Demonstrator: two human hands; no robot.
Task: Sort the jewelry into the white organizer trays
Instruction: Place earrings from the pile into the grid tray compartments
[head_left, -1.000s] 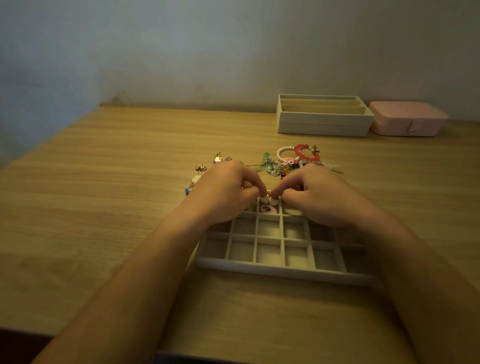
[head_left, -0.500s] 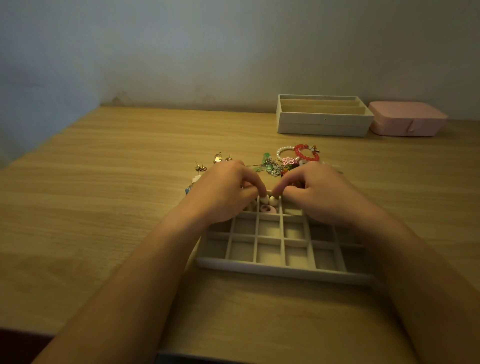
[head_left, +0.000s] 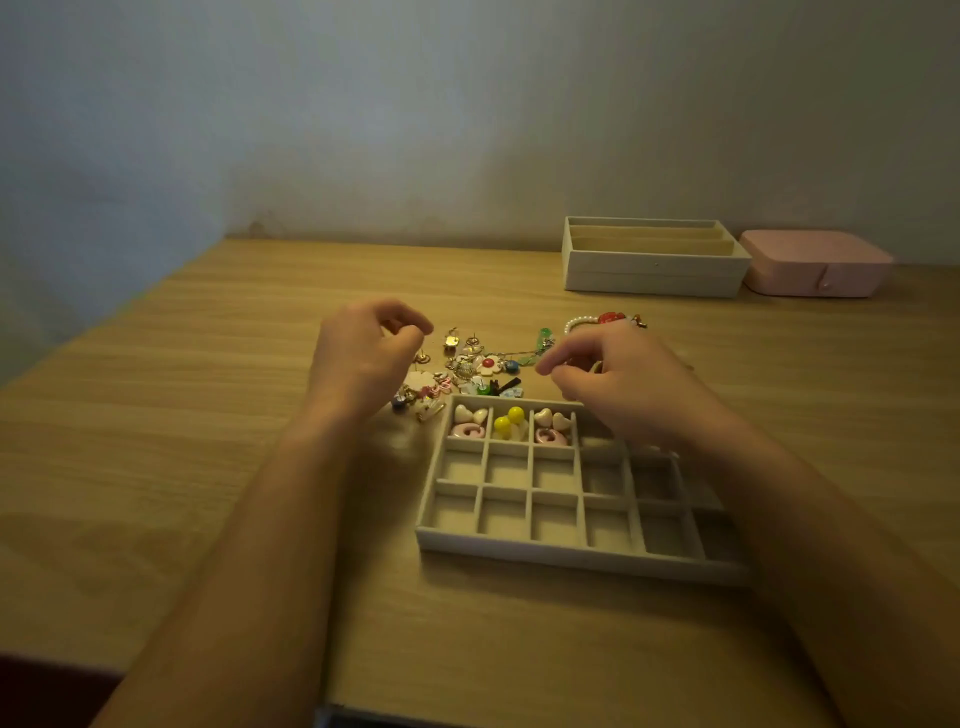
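The white grid organizer tray (head_left: 571, 558) lies on the wooden table in front of me. Three compartments at the left of its far row are filled: white hearts with a pink ring (head_left: 467, 423), yellow ball pieces (head_left: 509, 421), and more white hearts with a pink ring (head_left: 550, 427). Just beyond the tray is the loose jewelry pile (head_left: 478, 366), with a pearl and a red bracelet (head_left: 597, 319) at its right. My left hand (head_left: 363, 358) hovers left of the pile, fingers loosely curled, nothing visible in them. Over the tray's far right corner, my right hand (head_left: 618, 384) is loosely curled too.
A second white tray (head_left: 654, 275) with long slots stands at the back right against the wall, a pink jewelry box (head_left: 815, 265) beside it. The table's left edge runs diagonally at the far left. My right forearm covers the grid tray's right side.
Both hands were pinched together over the tray's far row. They have lifted and moved apart, the left one to the left and the right one to the right, uncovering the filled compartments.
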